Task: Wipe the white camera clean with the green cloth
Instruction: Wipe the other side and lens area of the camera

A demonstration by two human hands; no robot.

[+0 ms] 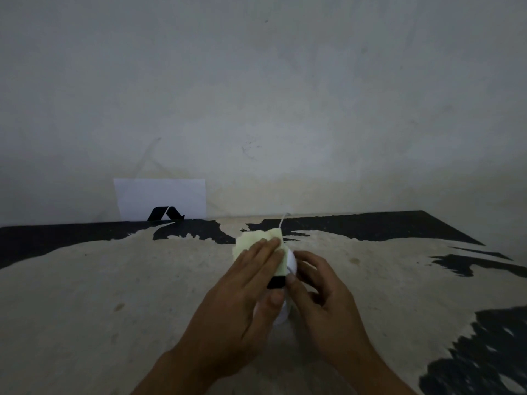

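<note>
We are looking down from a head-worn camera at a pale, worn table (114, 280) with black patches where its surface coating remains, standing against a dim grey wall (256, 95). Near the middle of the table, we are working on the white camera (291, 262), a small rounded device with a black face panel, standing on its white base and mostly hidden by our hands. Our left hand (245, 283) is lying flat, fingers extended, pressing the green cloth (253, 239) onto the top and left side of the camera; the cloth looks pale yellow-green in this light and is draping over the camera's far side. Our right hand (319, 283) is curling around the camera's right side, thumb against the body, steadying it. A thin white cable (283, 221) is rising from behind the cloth toward the wall. We judge the wiping to be underway: the cloth is in contact with the upper shell, while the black face, the exposed right side and the base are not being covered by it just now. We cannot tell how clean any surface is in this dim light. Against the wall at the left, a white card (159, 198) is showing a black angular logo; no readable writing is appearing on it or on the camera.
</note>
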